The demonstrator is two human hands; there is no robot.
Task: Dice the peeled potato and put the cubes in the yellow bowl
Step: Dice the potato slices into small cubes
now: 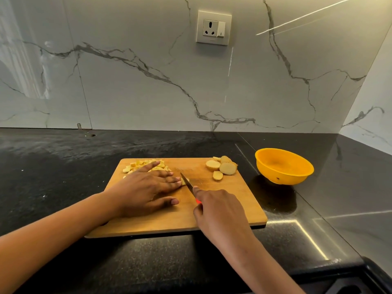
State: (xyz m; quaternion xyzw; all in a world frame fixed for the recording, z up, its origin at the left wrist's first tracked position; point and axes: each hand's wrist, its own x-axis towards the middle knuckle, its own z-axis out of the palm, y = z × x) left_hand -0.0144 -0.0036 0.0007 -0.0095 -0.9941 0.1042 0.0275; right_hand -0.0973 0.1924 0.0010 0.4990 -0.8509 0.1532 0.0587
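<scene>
Roughly midway: left hand [146, 187] is pressing flat, fingers straight, on a potato piece [185, 181]. Right hand [218, 211] is gripping the knife [187, 184]. Cubes [146, 164] are piling far-left on the board [233, 204], slices [222, 167] are waiting uncut, and the yellow bowl [282, 177] is sitting empty on the desk [63, 166].

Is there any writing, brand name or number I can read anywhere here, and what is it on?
No text here can be read.
Socket plate: a faint mark on its lower edge, too small to read.
Bowl, board, knife: no lettering shows.
</scene>
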